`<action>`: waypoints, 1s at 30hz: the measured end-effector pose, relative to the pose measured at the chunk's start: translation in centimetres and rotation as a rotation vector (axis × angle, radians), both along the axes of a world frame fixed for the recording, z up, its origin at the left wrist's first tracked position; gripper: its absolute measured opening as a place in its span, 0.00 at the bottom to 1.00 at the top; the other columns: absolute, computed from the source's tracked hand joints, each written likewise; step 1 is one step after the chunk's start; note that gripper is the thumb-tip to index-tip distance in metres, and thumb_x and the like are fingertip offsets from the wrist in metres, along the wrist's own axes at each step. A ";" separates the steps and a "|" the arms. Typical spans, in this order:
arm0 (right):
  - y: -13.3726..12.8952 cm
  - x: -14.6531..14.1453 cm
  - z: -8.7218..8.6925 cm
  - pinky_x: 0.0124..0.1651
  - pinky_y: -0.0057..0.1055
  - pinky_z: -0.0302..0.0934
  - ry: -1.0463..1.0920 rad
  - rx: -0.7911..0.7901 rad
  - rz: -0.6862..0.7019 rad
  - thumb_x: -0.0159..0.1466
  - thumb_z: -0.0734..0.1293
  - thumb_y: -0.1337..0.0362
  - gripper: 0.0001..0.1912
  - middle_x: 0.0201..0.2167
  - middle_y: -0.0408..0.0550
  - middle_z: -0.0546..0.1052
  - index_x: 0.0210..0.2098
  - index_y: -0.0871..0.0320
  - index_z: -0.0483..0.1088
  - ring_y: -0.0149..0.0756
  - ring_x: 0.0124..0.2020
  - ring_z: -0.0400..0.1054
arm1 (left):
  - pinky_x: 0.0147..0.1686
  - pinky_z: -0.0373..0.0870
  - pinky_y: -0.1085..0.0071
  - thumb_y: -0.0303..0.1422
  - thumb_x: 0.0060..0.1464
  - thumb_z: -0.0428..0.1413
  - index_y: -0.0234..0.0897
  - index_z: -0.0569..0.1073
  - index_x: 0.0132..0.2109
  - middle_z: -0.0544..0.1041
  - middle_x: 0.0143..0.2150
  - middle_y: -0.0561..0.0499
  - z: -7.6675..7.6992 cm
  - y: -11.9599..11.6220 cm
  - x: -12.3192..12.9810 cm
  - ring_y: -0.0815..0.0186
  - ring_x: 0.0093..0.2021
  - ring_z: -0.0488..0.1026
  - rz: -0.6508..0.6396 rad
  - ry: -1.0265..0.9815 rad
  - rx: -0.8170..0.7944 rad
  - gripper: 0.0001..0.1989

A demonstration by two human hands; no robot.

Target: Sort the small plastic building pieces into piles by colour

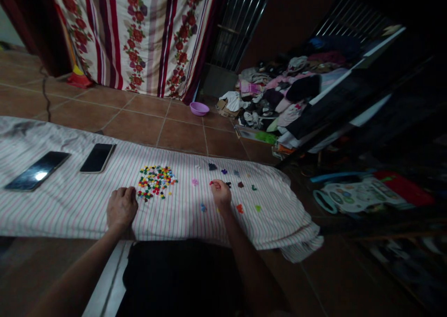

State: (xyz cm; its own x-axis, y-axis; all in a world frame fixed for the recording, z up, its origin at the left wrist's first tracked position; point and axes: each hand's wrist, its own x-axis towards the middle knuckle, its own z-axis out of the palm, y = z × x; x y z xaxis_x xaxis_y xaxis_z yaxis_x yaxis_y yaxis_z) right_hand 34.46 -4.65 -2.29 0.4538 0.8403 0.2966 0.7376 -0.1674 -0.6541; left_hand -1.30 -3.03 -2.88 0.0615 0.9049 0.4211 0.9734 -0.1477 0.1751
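Observation:
Many small coloured pieces lie in a mixed pile (pixel 156 182) on a striped cloth (pixel 188 219). Just left of the pile, my left hand (pixel 122 207) rests on the cloth with its fingers curled; what they hold, if anything, is hidden. My right hand (pixel 221 193) is pinched on a small red piece (pixel 211 183), among little single-colour groups. Around it are a pink group (pixel 195 182), a dark grey group (pixel 212 167), a brown group (pixel 240 185), a blue group (pixel 203 207), an orange group (pixel 240 208) and a lime green group (pixel 258 208).
Two phones, one larger (pixel 38 170) and one smaller (pixel 98 158), lie at the cloth's left. Beyond, a purple basin (pixel 199 109) stands on the tiled floor near a floral curtain (pixel 139 37). Piled clothes (pixel 272 91) are at the back right.

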 end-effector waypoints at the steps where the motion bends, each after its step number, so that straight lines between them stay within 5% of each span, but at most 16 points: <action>1: -0.4 1.3 0.0 0.45 0.30 0.64 -0.003 -0.008 -0.029 0.60 0.61 0.64 0.13 0.35 0.51 0.79 0.39 0.60 0.74 0.36 0.37 0.72 | 0.39 0.60 0.61 0.32 0.59 0.43 0.37 0.74 0.39 0.71 0.34 0.42 0.0 0.0 0.0 0.56 0.37 0.64 0.002 0.000 -0.002 0.14; 10: -2.0 6.6 0.6 0.39 0.25 0.59 -0.119 -0.189 -0.295 0.60 0.60 0.67 0.15 0.36 0.49 0.79 0.40 0.58 0.76 0.35 0.37 0.72 | 0.40 0.61 0.62 0.33 0.61 0.42 0.36 0.75 0.40 0.73 0.36 0.42 0.2 0.0 0.0 0.57 0.38 0.64 0.012 0.046 -0.048 0.16; 19: -1.3 7.6 1.1 0.35 0.26 0.55 -0.125 -0.306 -0.343 0.62 0.59 0.68 0.16 0.37 0.48 0.79 0.42 0.55 0.77 0.34 0.35 0.70 | 0.40 0.61 0.63 0.34 0.62 0.42 0.36 0.75 0.41 0.73 0.36 0.43 0.0 0.0 0.0 0.57 0.38 0.64 0.010 0.049 0.004 0.16; 30: -1.8 7.1 0.9 0.34 0.27 0.54 -0.140 -0.198 -0.344 0.62 0.59 0.65 0.15 0.32 0.49 0.78 0.40 0.57 0.77 0.35 0.32 0.68 | 0.39 0.61 0.62 0.34 0.62 0.43 0.37 0.75 0.40 0.72 0.35 0.43 -0.2 0.1 0.0 0.57 0.38 0.65 0.019 0.032 0.010 0.16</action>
State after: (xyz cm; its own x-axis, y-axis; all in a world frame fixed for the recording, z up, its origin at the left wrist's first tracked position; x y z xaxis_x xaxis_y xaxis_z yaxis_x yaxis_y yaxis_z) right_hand 41.57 -6.48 -1.39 0.6846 0.6940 0.2231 0.6964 -0.5321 -0.4816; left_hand -1.26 -2.90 -3.10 0.0578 0.9019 0.4281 0.9812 -0.1303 0.1422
